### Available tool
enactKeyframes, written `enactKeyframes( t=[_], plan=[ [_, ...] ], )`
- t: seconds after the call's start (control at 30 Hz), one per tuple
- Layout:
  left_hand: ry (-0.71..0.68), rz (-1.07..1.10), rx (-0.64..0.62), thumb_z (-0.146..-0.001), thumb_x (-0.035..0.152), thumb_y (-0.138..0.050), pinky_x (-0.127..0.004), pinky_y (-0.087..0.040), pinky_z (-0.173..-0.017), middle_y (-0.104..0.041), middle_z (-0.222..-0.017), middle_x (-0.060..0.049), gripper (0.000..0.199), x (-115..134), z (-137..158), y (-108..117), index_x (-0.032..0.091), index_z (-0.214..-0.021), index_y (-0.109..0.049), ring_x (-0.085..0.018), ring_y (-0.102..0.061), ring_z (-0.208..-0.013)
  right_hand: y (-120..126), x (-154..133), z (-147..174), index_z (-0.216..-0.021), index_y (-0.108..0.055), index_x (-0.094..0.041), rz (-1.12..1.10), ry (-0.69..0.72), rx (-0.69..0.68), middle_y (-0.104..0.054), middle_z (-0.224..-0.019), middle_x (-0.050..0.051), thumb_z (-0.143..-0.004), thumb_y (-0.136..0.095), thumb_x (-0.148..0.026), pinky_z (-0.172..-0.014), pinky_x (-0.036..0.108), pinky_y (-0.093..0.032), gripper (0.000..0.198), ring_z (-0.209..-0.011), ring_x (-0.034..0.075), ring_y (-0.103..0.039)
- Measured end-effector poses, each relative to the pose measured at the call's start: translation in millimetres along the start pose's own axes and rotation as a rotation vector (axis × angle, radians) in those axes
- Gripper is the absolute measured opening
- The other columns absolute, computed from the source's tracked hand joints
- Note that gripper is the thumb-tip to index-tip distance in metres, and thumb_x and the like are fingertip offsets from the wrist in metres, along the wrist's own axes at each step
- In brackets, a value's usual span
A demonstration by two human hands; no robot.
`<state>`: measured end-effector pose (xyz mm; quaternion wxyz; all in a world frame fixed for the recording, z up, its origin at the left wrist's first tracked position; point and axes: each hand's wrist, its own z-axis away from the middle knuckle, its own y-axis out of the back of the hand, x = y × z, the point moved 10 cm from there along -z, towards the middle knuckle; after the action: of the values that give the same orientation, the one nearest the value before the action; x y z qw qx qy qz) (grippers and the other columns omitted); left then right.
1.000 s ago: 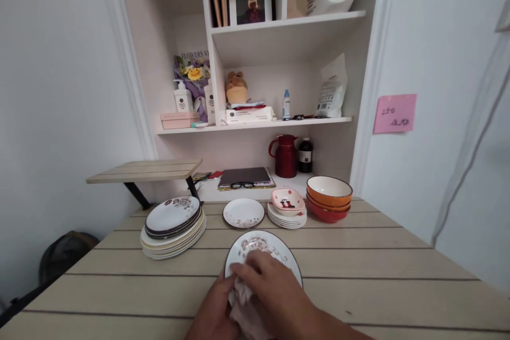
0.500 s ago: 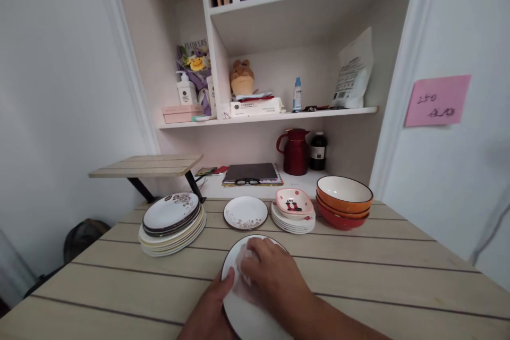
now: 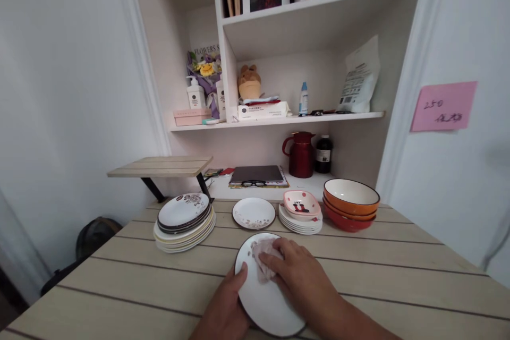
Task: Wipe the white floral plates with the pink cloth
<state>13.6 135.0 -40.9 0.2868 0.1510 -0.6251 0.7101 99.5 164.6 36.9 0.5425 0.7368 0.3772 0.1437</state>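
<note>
A white plate (image 3: 271, 305) with a dark rim and small printed flowers is tilted over the front of the table. My left hand (image 3: 228, 300) grips its left edge, thumb on the upper face and the other fingers underneath. With my right hand (image 3: 300, 273) I press a crumpled, pale pinkish cloth or tissue (image 3: 263, 263) against the plate's upper part; the fingers are bent over it. Just beyond lies another flowered plate (image 3: 254, 212), flat on the table.
Stacked plates (image 3: 185, 223) stand at the left below a raised wooden shelf (image 3: 159, 166). To the right are small plates (image 3: 299, 227) under a pink square bowl (image 3: 302, 205), and stacked orange and red bowls (image 3: 351, 202). A red jug (image 3: 302, 155) stands behind.
The view has shifted, so everything appears farther right. My right hand and the cloth have slid right on the plate, uncovering printed flowers near its top left. My left hand keeps its grip.
</note>
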Motion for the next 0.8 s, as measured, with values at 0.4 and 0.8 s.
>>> enactKeyframes(
  t=[0.4, 0.8],
  plan=[
    [-0.001, 0.055, -0.015, -0.082, 0.028, -0.062, -0.043, -0.041, -0.098, -0.067, -0.116, -0.013, 0.056, -3.3, -12.9, 14.4, 0.022, -0.135, -0.046, -0.027, -0.063, -0.105, -2.8, -24.4, -0.8, -0.119, -0.057, -0.041, 0.074, -0.049, 0.115, -0.058, -0.117, 0.004, -0.089, -0.052, -0.026, -0.081, 0.032, -0.042, 0.034, -0.101, 0.023, -0.055],
    [-0.057, 0.189, 0.127, -0.082, 0.028, -0.060, -0.044, -0.048, -0.087, -0.069, -0.107, -0.012, 0.062, -10.1, -10.6, 17.4, 0.027, -0.138, -0.034, -0.026, -0.066, -0.098, 1.3, -7.2, 34.5, -0.117, -0.062, -0.033, 0.252, -0.180, 0.000, -0.063, -0.112, 0.009, -0.079, -0.050, -0.010, -0.083, 0.034, -0.043, 0.046, -0.092, 0.022, -0.060]
  ],
)
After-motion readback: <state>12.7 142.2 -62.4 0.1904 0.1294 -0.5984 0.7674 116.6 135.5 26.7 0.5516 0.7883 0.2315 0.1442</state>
